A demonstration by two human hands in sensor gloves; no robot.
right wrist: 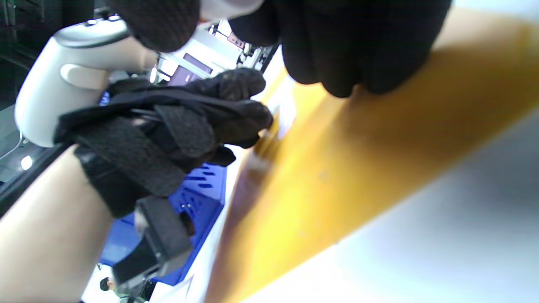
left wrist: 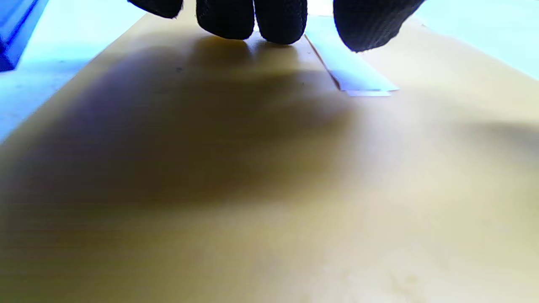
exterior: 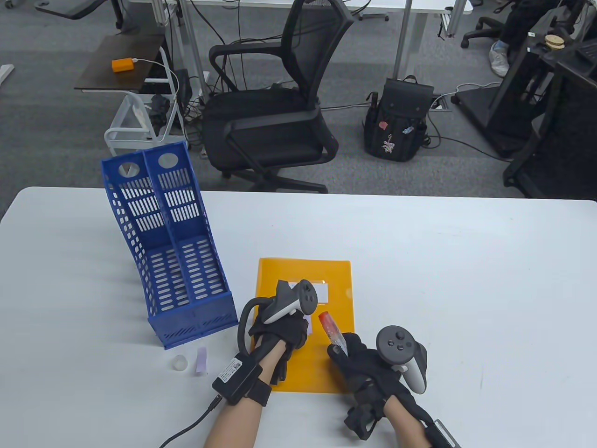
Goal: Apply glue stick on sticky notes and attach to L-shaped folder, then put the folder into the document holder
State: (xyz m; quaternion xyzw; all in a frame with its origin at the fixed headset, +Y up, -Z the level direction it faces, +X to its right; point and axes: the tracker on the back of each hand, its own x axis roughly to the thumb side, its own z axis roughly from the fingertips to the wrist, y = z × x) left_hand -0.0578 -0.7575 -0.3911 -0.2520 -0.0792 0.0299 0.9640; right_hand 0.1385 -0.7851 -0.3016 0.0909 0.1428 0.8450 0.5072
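Note:
An orange L-shaped folder (exterior: 322, 368) lies flat on the white table, with a white label (exterior: 322, 292) near its far end. My left hand (exterior: 279, 329) rests on the folder, its fingertips (left wrist: 252, 21) pressing down at the edge of a pale sticky note (left wrist: 353, 75) that lies on the folder. My right hand (exterior: 359, 366) grips a glue stick (exterior: 332, 329), its red end pointing up and away over the folder, just right of the left hand. The blue document holder (exterior: 172, 252) stands to the left of the folder.
A small translucent cap (exterior: 179, 362) and a purple sticky note (exterior: 201, 360) lie on the table (exterior: 466, 280) left of my left wrist. An office chair (exterior: 275, 116) and a backpack (exterior: 396, 121) stand beyond the table's far edge.

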